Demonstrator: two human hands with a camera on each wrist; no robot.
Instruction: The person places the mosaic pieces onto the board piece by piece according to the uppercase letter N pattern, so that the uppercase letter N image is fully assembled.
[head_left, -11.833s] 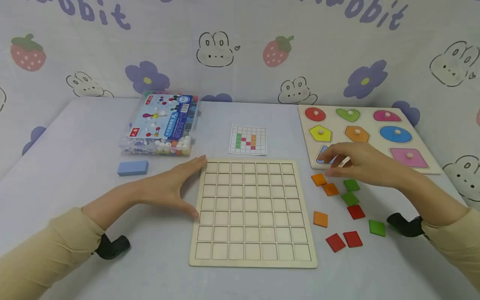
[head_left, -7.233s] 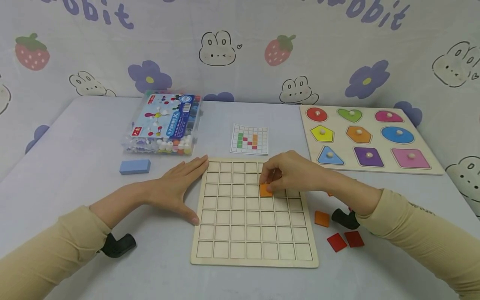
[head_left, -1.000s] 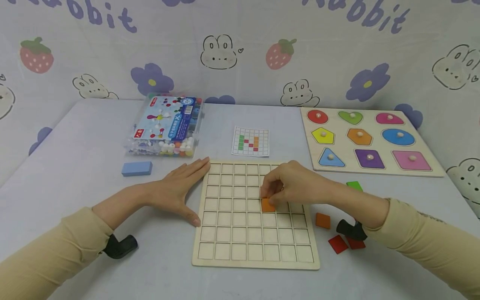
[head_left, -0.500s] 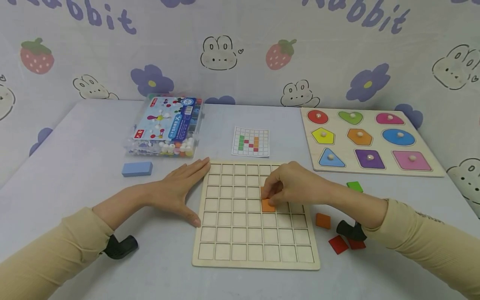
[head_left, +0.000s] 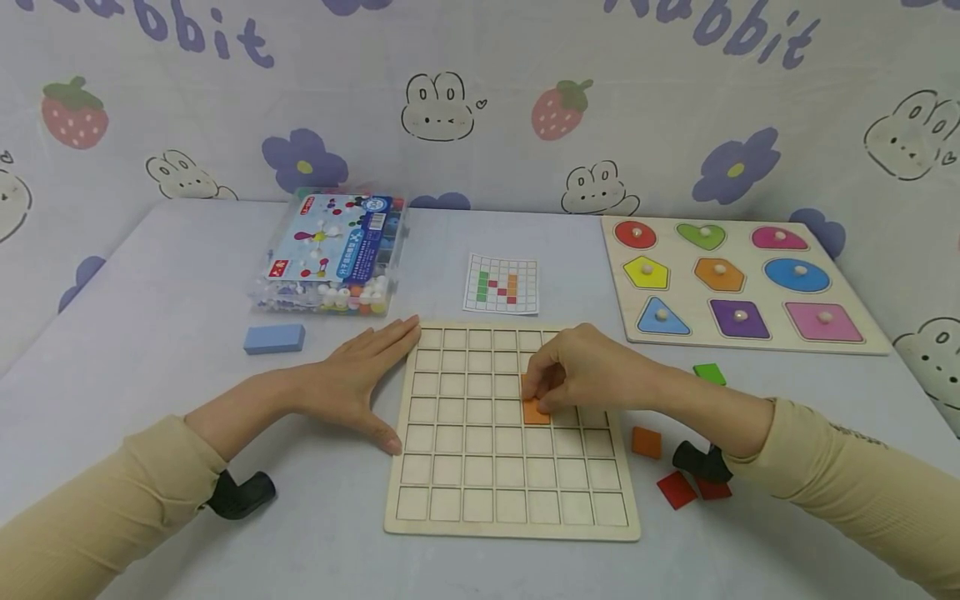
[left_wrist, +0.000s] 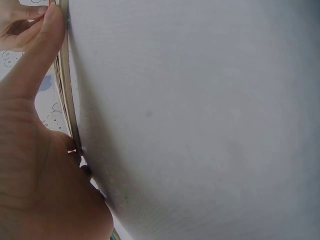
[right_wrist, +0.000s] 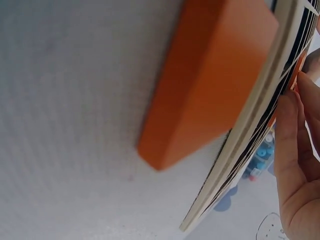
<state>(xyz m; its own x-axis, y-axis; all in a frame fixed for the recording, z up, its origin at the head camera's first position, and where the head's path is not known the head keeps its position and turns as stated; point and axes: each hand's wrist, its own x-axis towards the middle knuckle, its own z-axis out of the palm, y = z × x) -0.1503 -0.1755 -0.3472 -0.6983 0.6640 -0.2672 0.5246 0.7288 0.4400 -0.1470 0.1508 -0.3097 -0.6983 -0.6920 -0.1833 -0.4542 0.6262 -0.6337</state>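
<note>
A pale wooden grid board (head_left: 478, 471) lies flat in the middle of the white table. Along its left edge rests my left hand (head_left: 341, 379), thumb and fingers spread; in the left wrist view the thumb (left_wrist: 37, 60) lies against the board's side. My right hand (head_left: 588, 367) pinches an orange square tile (head_left: 536, 414) at a cell right of the board's centre. A second orange tile (head_left: 526, 383) shows just behind it, mostly covered by the fingers. A loose orange tile (head_left: 646, 442) lies right of the board, large and close in the right wrist view.
Red tiles (head_left: 677, 490) and a green tile (head_left: 709, 374) lie under and beside the right forearm. Behind the board are a printed pattern card (head_left: 501, 284), a knobbed shape puzzle (head_left: 757, 317) and a clear bead box (head_left: 327, 242). A blue block (head_left: 273, 338) sits left.
Earlier my right hand hovered over the loose tiles; two orange tiles have since come onto the board. Over the last second it barely shifts at the second tile. My left hand stays put.
</note>
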